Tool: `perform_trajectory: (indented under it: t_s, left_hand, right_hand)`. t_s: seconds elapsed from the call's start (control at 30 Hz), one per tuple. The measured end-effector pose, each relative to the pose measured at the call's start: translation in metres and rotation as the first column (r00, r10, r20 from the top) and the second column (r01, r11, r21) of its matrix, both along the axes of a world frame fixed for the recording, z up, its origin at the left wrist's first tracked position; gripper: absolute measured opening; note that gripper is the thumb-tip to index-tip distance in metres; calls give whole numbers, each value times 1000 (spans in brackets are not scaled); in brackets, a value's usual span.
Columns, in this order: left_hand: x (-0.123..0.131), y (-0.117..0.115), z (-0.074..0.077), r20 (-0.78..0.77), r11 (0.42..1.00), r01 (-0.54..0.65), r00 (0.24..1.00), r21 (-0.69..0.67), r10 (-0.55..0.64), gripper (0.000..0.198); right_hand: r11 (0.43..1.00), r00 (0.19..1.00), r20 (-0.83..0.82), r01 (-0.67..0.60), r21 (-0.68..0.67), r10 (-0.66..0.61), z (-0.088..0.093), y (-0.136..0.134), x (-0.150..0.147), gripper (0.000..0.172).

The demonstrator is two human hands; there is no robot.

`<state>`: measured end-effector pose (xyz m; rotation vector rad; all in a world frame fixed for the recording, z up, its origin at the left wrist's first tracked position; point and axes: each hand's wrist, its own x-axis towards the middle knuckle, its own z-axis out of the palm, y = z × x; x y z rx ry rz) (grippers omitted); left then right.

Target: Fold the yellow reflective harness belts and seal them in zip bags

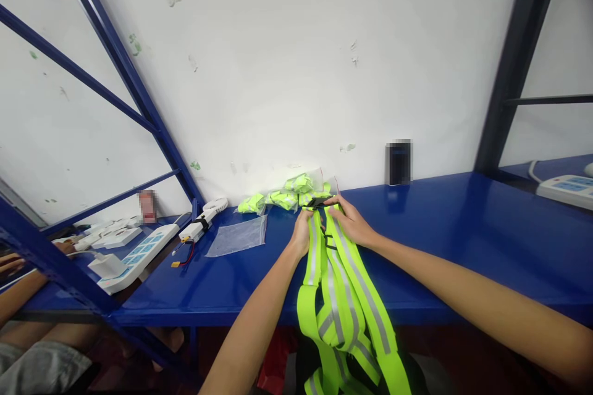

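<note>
A neon yellow-green reflective harness with grey stripes hangs from my two hands over the front edge of the blue table. My left hand is closed on one strap at its upper end. On the other side, my right hand grips a second strap, its fingers close to a black buckle between the hands. Just beyond them lie several clear bags of folded yellow-green straps. A flat clear plastic bag rests to the left of my left hand.
Left on the blue table are a small white fan, a battery pack with wires and a power strip. A dark blurred box stands by the wall. Blue frame posts rise at left; another person's arm shows beyond.
</note>
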<state>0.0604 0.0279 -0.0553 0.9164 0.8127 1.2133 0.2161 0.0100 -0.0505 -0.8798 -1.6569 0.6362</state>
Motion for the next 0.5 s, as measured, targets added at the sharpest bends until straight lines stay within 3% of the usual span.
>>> perform_trajectory:
  t_s: [0.2,0.33,0.43,0.5]
  left_hand:
    - [-4,1,2,45,990,141,989,31,-142,37]
    - [-11,10,-2,-64,994,49,997,98,-42,38]
    - [-17,15,-5,-145,963,33,989,266,6,45]
    - [-20,16,-7,-182,935,50,983,350,16,53]
  right_hand:
    - [999,997,-70,-32,-23,30,2,5,5,22]
    - [998,995,-88,-57,-31,54,3,7,6,27]
    - [998,984,-171,-45,-34,39,5,8,6,50]
    - [988,962,-269,-80,-129,42,6,10,6,60]
